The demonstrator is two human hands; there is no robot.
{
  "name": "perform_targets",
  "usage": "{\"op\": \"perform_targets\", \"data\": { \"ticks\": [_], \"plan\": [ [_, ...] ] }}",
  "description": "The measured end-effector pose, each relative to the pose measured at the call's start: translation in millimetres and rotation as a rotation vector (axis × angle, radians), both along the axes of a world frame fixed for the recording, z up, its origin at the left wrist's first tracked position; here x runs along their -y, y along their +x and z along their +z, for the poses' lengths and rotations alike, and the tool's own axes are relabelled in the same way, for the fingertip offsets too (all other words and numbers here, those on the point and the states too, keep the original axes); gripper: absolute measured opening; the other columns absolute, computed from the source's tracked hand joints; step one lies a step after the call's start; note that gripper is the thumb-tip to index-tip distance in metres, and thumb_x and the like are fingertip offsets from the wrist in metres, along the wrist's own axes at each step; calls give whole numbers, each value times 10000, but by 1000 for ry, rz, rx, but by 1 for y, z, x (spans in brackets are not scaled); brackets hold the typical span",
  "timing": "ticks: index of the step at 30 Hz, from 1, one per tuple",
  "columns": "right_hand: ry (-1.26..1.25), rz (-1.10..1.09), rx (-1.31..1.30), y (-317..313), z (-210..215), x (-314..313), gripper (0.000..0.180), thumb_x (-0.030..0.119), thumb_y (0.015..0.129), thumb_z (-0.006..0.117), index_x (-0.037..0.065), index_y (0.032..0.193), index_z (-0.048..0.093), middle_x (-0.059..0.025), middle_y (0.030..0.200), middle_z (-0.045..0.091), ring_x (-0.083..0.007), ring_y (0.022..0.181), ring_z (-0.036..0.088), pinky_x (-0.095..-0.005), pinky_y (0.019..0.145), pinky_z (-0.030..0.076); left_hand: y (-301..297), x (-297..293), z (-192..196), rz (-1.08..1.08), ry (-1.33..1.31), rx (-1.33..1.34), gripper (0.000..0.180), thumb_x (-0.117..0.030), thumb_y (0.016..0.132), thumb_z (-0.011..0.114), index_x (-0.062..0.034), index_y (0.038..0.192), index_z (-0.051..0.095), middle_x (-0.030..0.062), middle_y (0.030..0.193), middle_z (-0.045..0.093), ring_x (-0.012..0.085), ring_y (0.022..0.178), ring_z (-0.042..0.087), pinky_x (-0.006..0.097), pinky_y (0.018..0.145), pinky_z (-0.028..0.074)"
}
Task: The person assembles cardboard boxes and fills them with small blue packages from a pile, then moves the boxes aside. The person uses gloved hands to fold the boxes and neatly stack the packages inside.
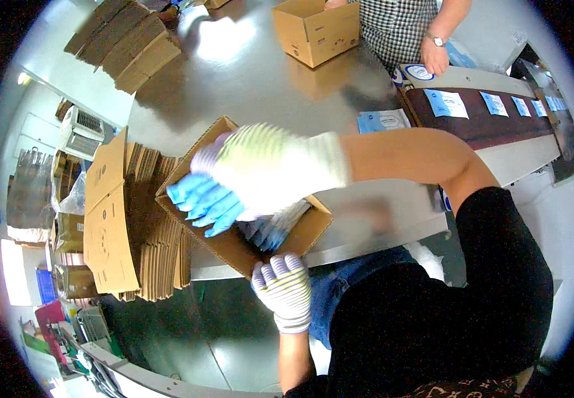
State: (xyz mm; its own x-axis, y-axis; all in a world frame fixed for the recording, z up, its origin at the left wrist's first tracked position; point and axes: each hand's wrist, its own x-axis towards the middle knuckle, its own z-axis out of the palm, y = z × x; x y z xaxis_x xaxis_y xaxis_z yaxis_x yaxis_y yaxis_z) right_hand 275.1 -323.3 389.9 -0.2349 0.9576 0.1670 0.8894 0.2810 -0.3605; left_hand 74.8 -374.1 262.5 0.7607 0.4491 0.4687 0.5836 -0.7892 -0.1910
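Blue and white, a fanned bunch of packets [207,205] sits in the grasp of the right hand [260,169], fingers closed round it, the striped glove blurred. And look where it is: right above the open carton [234,253], the bunch poking out at the hand's left and lower edge. More packets, the row inside [274,232], stand close together in the carton, just below that same hand. Down at the near corner, the left hand [282,292], gloved in stripes too, has its fingers bent over the cardboard, gripping the edge, thumb hidden from view. The carton itself sits tilted to the view at the edge of the bench [254,79], just beyond the left hand. To the left of both hands, what a pile: flattened cartons [111,225] packed upright side by side, right next to the open one. Over to the right hand's far right, a single loose packet [383,121] lies on the bench beyond the bare forearm, and past it a dark red belt [492,126] carries packets in a line [446,104]. Straight ahead of the right hand, across the bench, stands a second carton [317,36], and beside it a co-worker in checked cloth, one hand with a wristwatch [435,60] lowered by the belt's near end
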Motion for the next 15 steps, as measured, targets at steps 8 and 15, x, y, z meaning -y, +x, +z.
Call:
{"op": "perform_targets", "data": {
  "ticks": [8, 15],
  "plan": [
    [-325, 251, 515, -18, -84, -53, 651, 353, 717, 735, 26, 1233, 510, -178, 1164, 586, -346, 1065, 586, -449, 889, 491, -3, 4, -4, -27, -29, -39, 208, -288, 721, 647, -130, 793, 532, 68, 754, 530, 263, 763, 554, 412, 738, 444],
    [164, -75, -140, 105, -18, 21, 579, 358, 830, 676, 20, 1260, 484, -185, 1177, 601, -301, 1070, 601, -398, 924, 483, -4, 1, -12, 12, -48, 43, 269, -334, 720, 680, -130, 815, 534, 73, 752, 512, 291, 825, 541, 443, 792, 409]
  ]
}}
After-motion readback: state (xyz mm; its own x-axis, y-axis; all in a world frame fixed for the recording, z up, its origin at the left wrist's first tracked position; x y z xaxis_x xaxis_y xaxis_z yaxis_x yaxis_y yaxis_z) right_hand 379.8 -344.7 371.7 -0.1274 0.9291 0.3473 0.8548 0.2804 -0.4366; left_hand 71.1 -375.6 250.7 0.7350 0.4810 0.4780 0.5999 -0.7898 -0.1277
